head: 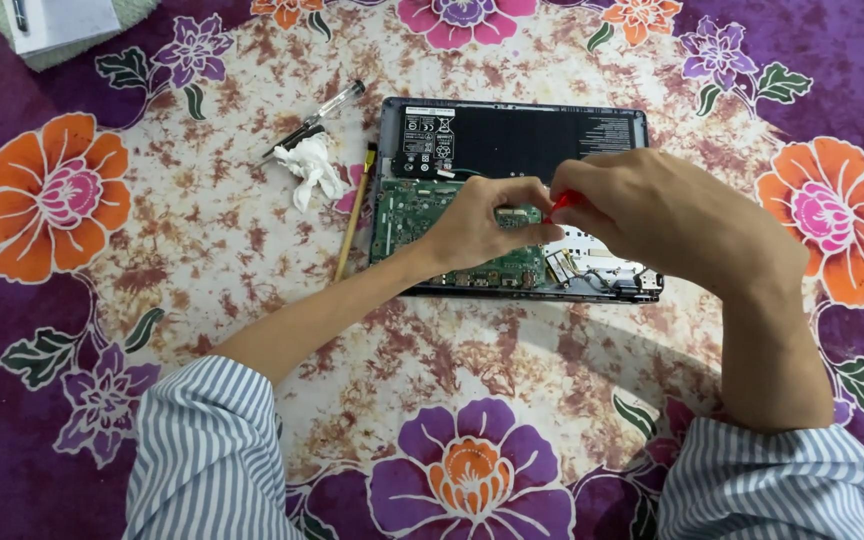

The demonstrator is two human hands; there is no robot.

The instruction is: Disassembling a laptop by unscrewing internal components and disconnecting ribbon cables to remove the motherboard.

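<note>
Over the opened laptop [512, 135], the right hand [672, 215] pinches a red tool [562, 203], perhaps a screwdriver, while the left hand [482, 225] rests curled on the green board [407, 215].

Opened laptop [518, 195] on floral cloth [202, 250], right hand [652, 215] pinching red tool [562, 203], left hand [482, 225] beside

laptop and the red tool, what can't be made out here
Head view only:
- Red tool: only a bit of handle shows; the right hand hides its tip and kind.
- Laptop middle: covered by the left hand and the right hand.
- Battery labels: too small to tell.
- Notepad: cut off by the top edge.
</note>
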